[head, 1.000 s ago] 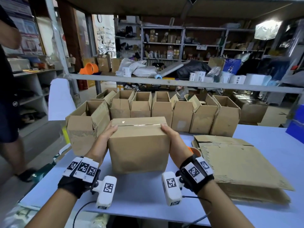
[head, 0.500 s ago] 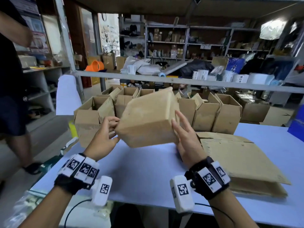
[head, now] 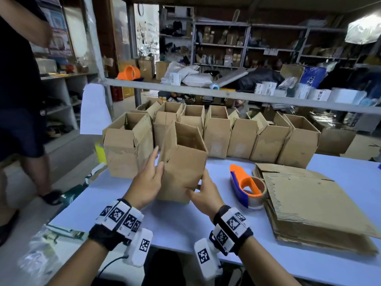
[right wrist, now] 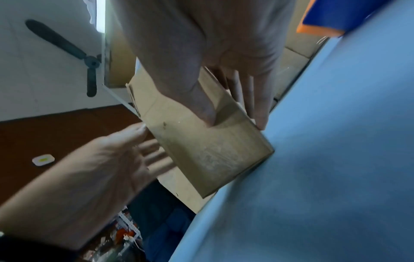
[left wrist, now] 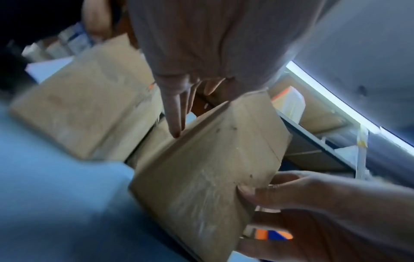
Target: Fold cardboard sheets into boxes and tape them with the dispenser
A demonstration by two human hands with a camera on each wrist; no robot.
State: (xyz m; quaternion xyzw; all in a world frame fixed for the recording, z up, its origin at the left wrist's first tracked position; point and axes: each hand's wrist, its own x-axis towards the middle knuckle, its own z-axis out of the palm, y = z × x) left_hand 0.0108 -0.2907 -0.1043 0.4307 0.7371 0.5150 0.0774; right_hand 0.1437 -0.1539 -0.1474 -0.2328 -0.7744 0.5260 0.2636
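Left of the tape dispenser (head: 246,185): taped carton (head: 183,168) pinched by right hand (head: 203,196), steadied by flat left hand (head: 147,179), flat sheets (head: 315,205) left.

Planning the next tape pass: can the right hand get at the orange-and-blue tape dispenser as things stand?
Probably yes, once freed. The right hand now pinches the open brown cardboard box; the orange-and-blue tape dispenser lies just beside it on the blue table, nothing between.

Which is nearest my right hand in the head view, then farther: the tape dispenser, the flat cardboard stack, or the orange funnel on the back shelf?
1. Tape dispenser, just right of the right hand.
2. Flat cardboard stack, farther right on the table.
3. Orange funnel, far back left.
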